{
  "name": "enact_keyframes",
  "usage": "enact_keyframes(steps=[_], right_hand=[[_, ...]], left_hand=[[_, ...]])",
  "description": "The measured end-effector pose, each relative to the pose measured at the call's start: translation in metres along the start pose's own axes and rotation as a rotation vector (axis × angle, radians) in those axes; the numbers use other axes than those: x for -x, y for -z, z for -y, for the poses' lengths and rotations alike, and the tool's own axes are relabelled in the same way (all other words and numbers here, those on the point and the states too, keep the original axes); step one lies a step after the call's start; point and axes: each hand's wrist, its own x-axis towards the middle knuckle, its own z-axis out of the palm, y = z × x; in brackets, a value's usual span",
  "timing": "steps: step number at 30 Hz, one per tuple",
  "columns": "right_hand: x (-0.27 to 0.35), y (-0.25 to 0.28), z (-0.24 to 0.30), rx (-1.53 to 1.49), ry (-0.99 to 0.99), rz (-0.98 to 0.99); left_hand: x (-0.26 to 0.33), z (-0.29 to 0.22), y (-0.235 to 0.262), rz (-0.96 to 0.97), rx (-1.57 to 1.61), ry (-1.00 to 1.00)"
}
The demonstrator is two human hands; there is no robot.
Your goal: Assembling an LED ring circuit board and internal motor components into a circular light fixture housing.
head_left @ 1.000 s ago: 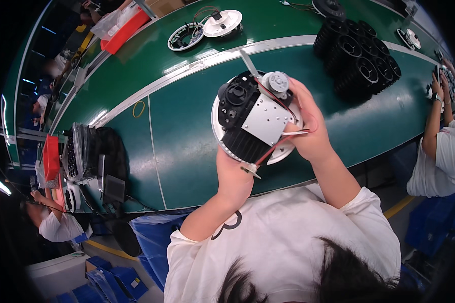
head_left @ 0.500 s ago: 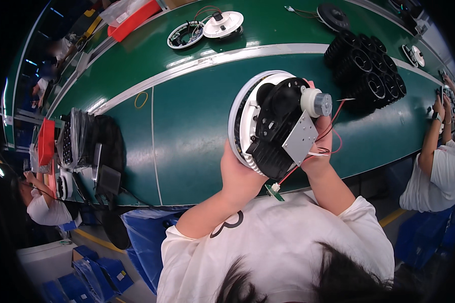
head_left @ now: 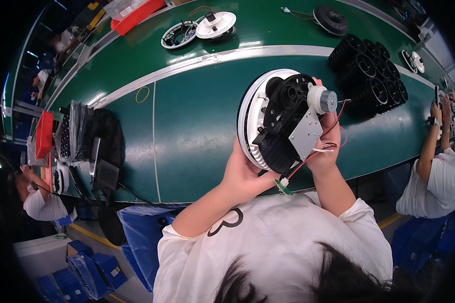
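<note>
Holding motor assembly (head_left: 282,123), both hands (head_left: 241,170); black print (head_left: 241,217) on shirt (head_left: 283,242).

My smooth dark-green bench top (head_left: 202,136) is bordered by a long pale metal strip (head_left: 237,53). I have a cluster of black ribbed plastic tubes (head_left: 369,76) on it; well left of the cluster lies a thin round yellow loop (head_left: 148,93). Beyond the cluster, across the strip, lies a round black disc (head_left: 331,21).

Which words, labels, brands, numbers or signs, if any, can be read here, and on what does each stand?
Shirt: a dark curved mark, not copied here.
Blue package, lower left: a pale label, too small to read.
Device: no text readable.
</note>
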Motion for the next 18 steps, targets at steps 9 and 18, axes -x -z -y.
enact_keyframes(steps=[9, 18], right_hand=[[-0.001, 0.018, 0.009, 0.016, -0.222, 0.076], [-0.018, 0.01, 0.034, 0.217, -0.145, 0.482]], left_hand=[[-0.004, -0.013, 0.002, 0.025, 0.068, 0.041], [-0.019, -0.056, 0.022, -0.102, -0.163, 0.262]])
